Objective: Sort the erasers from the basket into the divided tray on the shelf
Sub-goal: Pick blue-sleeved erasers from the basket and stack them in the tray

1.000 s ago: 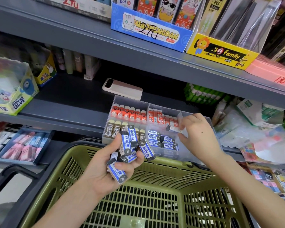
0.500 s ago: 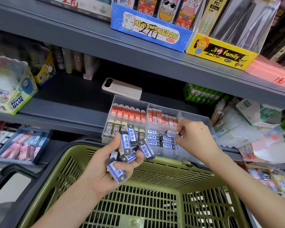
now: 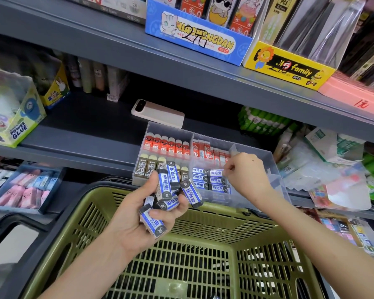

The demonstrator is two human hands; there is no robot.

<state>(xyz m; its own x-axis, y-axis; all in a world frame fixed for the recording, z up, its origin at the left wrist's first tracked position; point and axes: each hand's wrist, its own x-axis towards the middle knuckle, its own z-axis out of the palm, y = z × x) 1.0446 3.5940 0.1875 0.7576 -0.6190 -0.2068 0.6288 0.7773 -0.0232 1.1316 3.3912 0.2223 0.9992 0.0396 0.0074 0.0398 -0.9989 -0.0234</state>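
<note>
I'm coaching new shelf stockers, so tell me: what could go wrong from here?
1. The left hand grips a splayed bundle of blue erasers above the basket; one may slip and drop back in.
2. The right hand pinches one eraser only by its end over the blue stack in the tray, so it could land crooked or nudge its neighbours.

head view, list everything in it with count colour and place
divided tray: one, clear, middle shelf
tray erasers: several, blue-white, front middle compartment
red erasers: two rows, red, rear compartments
2B erasers: several, brown, front left compartment
basket: one, olive green, below tray
beige device: one, beige, behind tray
blue box: one, blue, upper shelf
yellow box: one, yellow, right of blue box
left hand: holds bunch of blue-white erasers
right hand: pinches one blue-white eraser at tray
</note>
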